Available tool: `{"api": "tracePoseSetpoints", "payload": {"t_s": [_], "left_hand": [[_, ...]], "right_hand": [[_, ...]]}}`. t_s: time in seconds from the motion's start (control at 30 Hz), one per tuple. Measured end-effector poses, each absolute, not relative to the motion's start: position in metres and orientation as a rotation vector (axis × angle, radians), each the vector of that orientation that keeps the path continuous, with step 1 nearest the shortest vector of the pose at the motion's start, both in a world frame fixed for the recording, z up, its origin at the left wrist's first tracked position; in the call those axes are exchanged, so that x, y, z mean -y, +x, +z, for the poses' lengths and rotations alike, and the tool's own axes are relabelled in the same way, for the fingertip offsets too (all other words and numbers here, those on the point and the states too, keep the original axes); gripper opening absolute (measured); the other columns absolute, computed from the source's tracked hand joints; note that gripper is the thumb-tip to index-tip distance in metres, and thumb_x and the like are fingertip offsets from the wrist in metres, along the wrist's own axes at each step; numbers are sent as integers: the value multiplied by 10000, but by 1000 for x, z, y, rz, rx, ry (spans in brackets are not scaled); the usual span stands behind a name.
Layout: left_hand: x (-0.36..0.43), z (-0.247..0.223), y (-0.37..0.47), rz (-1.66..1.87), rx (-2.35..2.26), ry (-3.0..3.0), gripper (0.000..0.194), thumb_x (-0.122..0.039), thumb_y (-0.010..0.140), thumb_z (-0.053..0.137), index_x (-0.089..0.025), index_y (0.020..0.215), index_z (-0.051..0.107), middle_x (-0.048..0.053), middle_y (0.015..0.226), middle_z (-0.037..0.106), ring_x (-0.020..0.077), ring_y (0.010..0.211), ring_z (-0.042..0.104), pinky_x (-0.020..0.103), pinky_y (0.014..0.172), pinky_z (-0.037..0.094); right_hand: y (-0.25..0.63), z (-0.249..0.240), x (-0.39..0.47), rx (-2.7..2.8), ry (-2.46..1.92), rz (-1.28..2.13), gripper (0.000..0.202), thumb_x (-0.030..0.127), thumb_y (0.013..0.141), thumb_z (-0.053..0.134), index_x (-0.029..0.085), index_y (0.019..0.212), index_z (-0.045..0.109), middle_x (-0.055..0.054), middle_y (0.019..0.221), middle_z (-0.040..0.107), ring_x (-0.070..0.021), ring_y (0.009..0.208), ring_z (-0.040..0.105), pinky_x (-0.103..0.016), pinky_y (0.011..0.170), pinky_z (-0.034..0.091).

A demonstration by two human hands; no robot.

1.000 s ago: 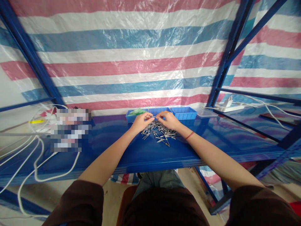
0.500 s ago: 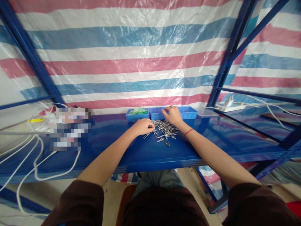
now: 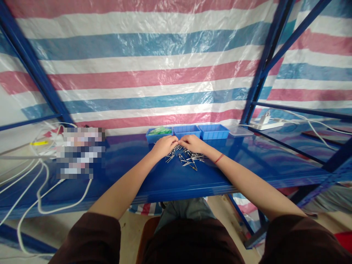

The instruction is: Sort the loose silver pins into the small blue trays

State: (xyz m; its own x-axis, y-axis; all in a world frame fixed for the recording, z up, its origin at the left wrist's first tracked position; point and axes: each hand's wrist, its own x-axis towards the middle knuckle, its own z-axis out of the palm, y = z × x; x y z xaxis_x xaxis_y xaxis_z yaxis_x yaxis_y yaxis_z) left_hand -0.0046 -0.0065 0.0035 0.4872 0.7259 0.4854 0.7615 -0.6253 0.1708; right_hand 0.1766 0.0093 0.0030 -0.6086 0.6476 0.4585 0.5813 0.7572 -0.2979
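Observation:
A loose pile of thin silvery metal pins, like rivets, point(image 3: 192, 157) lies on the blue table. Over its left side is my left hand point(image 3: 166, 145), its fingers bent together. My right hand point(image 3: 192, 143) is above the back of the pile, fingers curled, its fingertips meeting those of my left hand. What either hand pinches is too small to make out. Behind the hands stand three blue bins: the left bin point(image 3: 151, 138) holds green and clear plastic, the middle bin point(image 3: 187, 129) is partly hidden by my right hand, and the right bin point(image 3: 214, 132) looks empty.
A clear plastic lid point(image 3: 242, 131) lies right of the bins. White power strip point(image 3: 266, 123) and cables are at the back right. On the left are white cables point(image 3: 66, 207), a blurred-out item point(image 3: 82, 152) and a yellow object point(image 3: 39, 143). Blue posts flank the table.
My right hand has come down and left from in front of the bins to meet my left hand over the pile. My left hand has shifted slightly left.

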Motion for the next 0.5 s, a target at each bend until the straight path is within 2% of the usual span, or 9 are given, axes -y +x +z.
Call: {"api": "tracePoseSetpoints", "payload": {"t_s": [0.1,0.23,0.4,0.5], "left_hand": [[1,1,-3,-1120,1390,-2703,147,-264,805,527,-179,885,618,37,845,650,147,751,599,260,716,464],[-3,1,-1,-1509,1526,-2655,231,-287,767,577,-167,962,602,39,883,661,126,728,608,257,715,486],[3,6,1,-1563,1498,-2634,194,-336,779,559,-164,844,618,34,847,659,143,775,606,270,732,482],[6,10,1,-1593,1433,-2658,190,-327,791,544,-162,855,613,33,859,655,139,773,606,257,716,478]], "right_hand": [[177,2,-13,2353,-918,281,326,345,870,417,141,699,605,4,587,523,-104,562,448,-233,554,295],[177,2,-13,2218,-876,510,360,423,853,411,140,710,582,18,586,482,-99,552,400,-235,545,315],[174,4,-9,2061,-843,663,391,505,803,464,136,726,570,20,587,478,-96,542,395,-238,531,329],[173,4,-9,1995,-879,710,382,508,787,487,138,759,576,5,623,522,-102,554,438,-240,538,364]]}}
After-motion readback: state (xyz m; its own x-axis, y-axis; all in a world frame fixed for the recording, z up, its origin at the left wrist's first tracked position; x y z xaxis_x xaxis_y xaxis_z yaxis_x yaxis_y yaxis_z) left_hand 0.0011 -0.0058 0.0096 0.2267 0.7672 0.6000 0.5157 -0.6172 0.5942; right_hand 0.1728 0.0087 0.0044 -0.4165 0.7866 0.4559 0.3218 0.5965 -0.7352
